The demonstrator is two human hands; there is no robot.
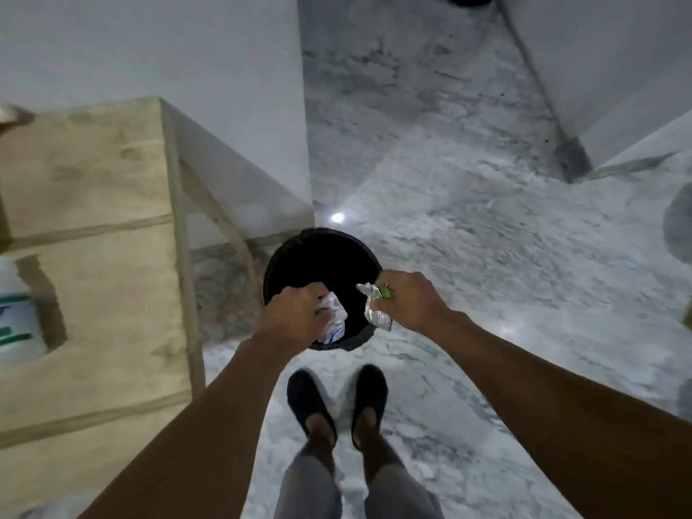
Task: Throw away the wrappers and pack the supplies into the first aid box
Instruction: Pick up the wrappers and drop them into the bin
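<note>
A round black bin [322, 252] stands on the floor in front of my feet. Both my hands hang over its open mouth. My left hand [294, 316] grips a crumpled white wrapper with blue print [333, 322]. My right hand [410, 305] pinches a crumpled silvery wrapper with a green bit [376, 307] above the bin's right rim. The inside of the bin is dark and I cannot make out its contents.
A pale wooden table [97, 256] stands to the left, its corner near the bin. A white bottle with a green and blue label [17, 320] sits at its left edge. White walls [187, 50] rise behind. Grey marbled floor [486, 256] spreads to the right.
</note>
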